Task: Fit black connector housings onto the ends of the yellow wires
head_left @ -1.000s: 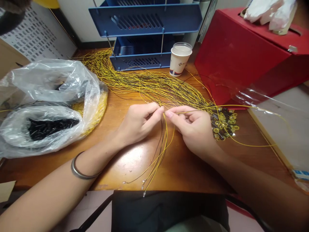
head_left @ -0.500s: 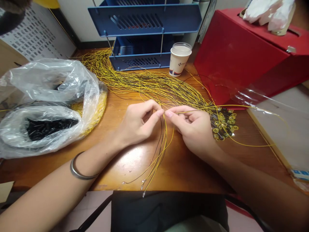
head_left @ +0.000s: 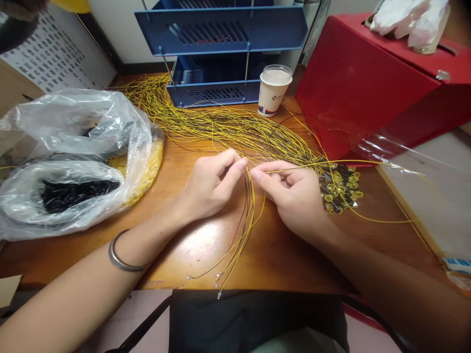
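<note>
My left hand point(head_left: 213, 184) is closed in a pinch, thumb against forefinger, at the top of a few thin yellow and dark wires point(head_left: 252, 211) that hang toward the table's front edge. Small shiny terminals point(head_left: 219, 294) show at their lower ends. Just to the right, my right hand point(head_left: 298, 196) pinches a yellow wire point(head_left: 346, 161), which runs back over its knuckles to the right. The fingertips of the two hands are slightly apart, and the exact spot gripped is too small to make out. Behind both lies a long bundle of yellow and dark wires point(head_left: 221, 122).
Black connector pieces with yellow hexagonal rings point(head_left: 340, 189) lie beside my right hand. Clear plastic bags point(head_left: 140, 147) with black and yellow parts stand at left. A paper cup point(head_left: 273, 93), a blue tray rack point(head_left: 221, 37) and a red box point(head_left: 360, 83) stand at the back.
My left fingertips have shifted slightly up and left, opening a small gap from the right fingertips. My right hand and the hanging wires have hardly moved.
</note>
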The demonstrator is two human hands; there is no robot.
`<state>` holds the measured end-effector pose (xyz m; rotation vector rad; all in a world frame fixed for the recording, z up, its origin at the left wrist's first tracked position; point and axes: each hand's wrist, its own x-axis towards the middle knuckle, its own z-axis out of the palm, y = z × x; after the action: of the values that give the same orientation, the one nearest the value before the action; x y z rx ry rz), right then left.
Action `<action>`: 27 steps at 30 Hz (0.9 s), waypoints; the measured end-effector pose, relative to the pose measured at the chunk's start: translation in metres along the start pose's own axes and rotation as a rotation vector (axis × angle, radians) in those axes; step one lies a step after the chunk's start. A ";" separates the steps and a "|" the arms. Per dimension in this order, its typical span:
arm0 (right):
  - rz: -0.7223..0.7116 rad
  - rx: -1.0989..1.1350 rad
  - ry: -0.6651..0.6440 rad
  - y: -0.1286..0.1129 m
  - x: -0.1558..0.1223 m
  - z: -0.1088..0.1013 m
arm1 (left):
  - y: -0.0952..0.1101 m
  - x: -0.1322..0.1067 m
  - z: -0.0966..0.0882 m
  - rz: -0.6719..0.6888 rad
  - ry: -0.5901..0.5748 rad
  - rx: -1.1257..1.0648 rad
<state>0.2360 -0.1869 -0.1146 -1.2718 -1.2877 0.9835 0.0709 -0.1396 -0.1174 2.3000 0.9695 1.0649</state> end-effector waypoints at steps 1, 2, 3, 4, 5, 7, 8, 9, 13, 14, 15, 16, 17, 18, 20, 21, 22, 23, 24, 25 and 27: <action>0.000 0.000 -0.005 0.000 0.000 0.000 | 0.000 0.000 0.000 -0.008 -0.001 -0.004; 0.000 0.000 -0.008 0.000 0.000 0.000 | 0.000 0.000 0.000 -0.016 -0.002 -0.006; -0.001 0.000 -0.009 0.000 0.000 0.000 | 0.000 0.001 0.000 -0.023 -0.004 -0.007; -0.002 0.001 -0.011 0.000 0.000 -0.001 | 0.000 0.001 0.000 -0.028 -0.005 -0.005; -0.001 0.003 -0.012 0.000 0.000 -0.001 | 0.000 0.002 0.000 -0.031 -0.011 -0.003; 0.008 0.008 -0.015 0.000 0.000 -0.001 | 0.001 0.002 -0.001 -0.028 -0.026 -0.008; 0.014 0.014 -0.016 0.000 0.000 -0.002 | 0.001 0.003 0.000 -0.027 -0.032 -0.019; 0.021 0.019 -0.016 0.000 0.001 -0.002 | 0.002 0.003 0.000 -0.030 -0.038 -0.037; 0.036 0.039 0.017 0.001 0.002 -0.004 | 0.002 0.003 0.000 -0.099 -0.040 -0.124; 0.040 0.042 0.026 0.001 0.002 -0.004 | 0.001 0.003 0.000 -0.110 -0.032 -0.113; 0.041 0.040 0.034 0.001 0.002 -0.004 | 0.001 0.003 -0.001 -0.110 -0.021 -0.078; 0.041 0.031 0.041 0.001 0.003 -0.004 | 0.001 0.003 -0.002 -0.098 -0.005 -0.026; 0.038 0.017 0.047 0.001 0.003 -0.004 | 0.001 0.003 -0.003 -0.073 0.012 0.032; 0.032 -0.002 0.054 0.001 0.003 -0.005 | 0.001 0.002 -0.004 -0.038 0.025 0.086; 0.021 -0.030 0.064 0.001 0.003 -0.005 | 0.001 0.001 -0.006 0.040 0.029 0.160; 0.016 -0.037 0.066 0.001 0.002 -0.005 | 0.001 0.001 -0.007 0.078 0.023 0.184; 0.011 -0.040 0.069 0.001 0.002 -0.005 | 0.001 0.000 -0.007 0.112 0.016 0.207; 0.007 -0.043 0.073 0.001 0.002 -0.005 | 0.000 0.000 -0.007 0.138 0.008 0.229; 0.002 -0.049 0.076 0.001 0.002 -0.005 | 0.000 0.000 -0.007 0.159 0.004 0.248; -0.004 -0.057 0.080 0.001 0.002 -0.005 | -0.001 -0.001 -0.007 0.178 0.004 0.261; -0.007 -0.078 0.085 0.001 0.002 -0.005 | -0.002 -0.001 -0.006 0.212 0.006 0.271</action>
<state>0.2413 -0.1858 -0.1144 -1.3530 -1.2747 0.8724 0.0648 -0.1381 -0.1156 2.6708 0.9369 1.0797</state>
